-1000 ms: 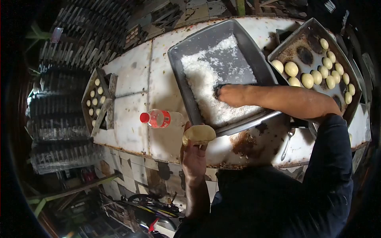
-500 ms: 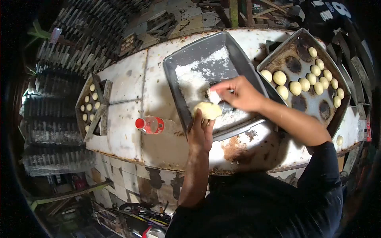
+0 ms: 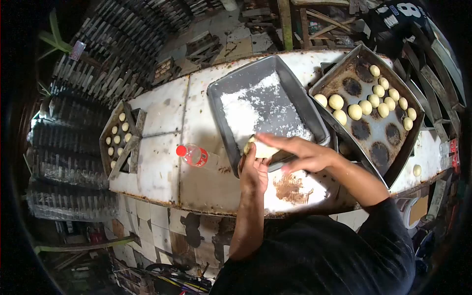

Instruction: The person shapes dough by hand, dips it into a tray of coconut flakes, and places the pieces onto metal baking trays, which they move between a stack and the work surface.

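Note:
My left hand [image 3: 254, 172] holds a pale piece of dough [image 3: 264, 150] at the near edge of the grey tub [image 3: 320, 135]. My right hand [image 3: 307, 153] reaches over the dough from the right, its fingers stretched out and at the dough's top. Whether anything is under those fingers is hidden. White flaky filling [image 3: 238, 110] is spread over the left and far parts of the tub's floor. Left of my hands, a clear bottle with a red cap [image 3: 194, 155] lies on the table.
At the right, a dark metal tray [image 3: 366, 130] holds several dough balls [image 3: 354, 112]; a single ball [image 3: 417, 170] sits beside it. A smaller tray with dough balls [image 3: 117, 139] stands at the left. Brown smears mark the white table [image 3: 157, 167]. Another bottle [image 3: 453, 153] is at the far right.
My right hand first left the tub's filling with a white clump, then came down onto the dough. My left hand has brought the dough over the tub's near edge. The view has shifted.

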Available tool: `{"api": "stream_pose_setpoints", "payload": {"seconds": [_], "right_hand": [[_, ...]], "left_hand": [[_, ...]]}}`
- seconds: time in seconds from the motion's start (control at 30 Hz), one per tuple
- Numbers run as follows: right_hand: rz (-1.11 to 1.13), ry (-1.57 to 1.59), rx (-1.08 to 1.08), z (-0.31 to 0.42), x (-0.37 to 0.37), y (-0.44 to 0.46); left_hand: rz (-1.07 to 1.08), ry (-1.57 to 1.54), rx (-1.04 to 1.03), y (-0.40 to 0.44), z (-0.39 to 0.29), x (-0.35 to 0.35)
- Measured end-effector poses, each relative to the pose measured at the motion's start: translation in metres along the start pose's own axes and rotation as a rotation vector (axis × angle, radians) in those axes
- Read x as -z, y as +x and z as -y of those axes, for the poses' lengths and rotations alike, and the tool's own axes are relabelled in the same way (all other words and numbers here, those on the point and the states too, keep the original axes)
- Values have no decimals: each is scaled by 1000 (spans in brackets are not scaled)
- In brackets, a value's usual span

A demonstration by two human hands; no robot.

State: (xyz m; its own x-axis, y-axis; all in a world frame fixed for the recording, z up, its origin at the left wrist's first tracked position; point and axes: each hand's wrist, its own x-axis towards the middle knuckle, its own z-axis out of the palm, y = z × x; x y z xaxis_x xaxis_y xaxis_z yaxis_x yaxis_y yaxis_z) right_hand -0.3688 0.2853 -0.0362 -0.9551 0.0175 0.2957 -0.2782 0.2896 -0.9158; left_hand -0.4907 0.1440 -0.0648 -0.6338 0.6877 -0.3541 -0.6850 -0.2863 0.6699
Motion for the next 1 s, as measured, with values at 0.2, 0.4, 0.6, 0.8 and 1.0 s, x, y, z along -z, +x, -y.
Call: {"api": "stream_pose_setpoints", "payload": {"seconds": [0.2,0.4,0.6,0.8,1.0], "right_hand": [[-745,450,-393,11,-48,-7],[-832,-110,-97,52,-112,-15],[-769,-571,279,144,-160,-50],[-492,-445,332,205,-205,-123],[-479,274,-202,226,-236,-180]], "left_hand": [[98,6,-196,-29,-1,5],[-35,1118,-920,-103,16,0],[239,492,-638,-214,-3,13],[445,224,-848,-293,8,64],[284,602,-1281,-342,53,71]]}}
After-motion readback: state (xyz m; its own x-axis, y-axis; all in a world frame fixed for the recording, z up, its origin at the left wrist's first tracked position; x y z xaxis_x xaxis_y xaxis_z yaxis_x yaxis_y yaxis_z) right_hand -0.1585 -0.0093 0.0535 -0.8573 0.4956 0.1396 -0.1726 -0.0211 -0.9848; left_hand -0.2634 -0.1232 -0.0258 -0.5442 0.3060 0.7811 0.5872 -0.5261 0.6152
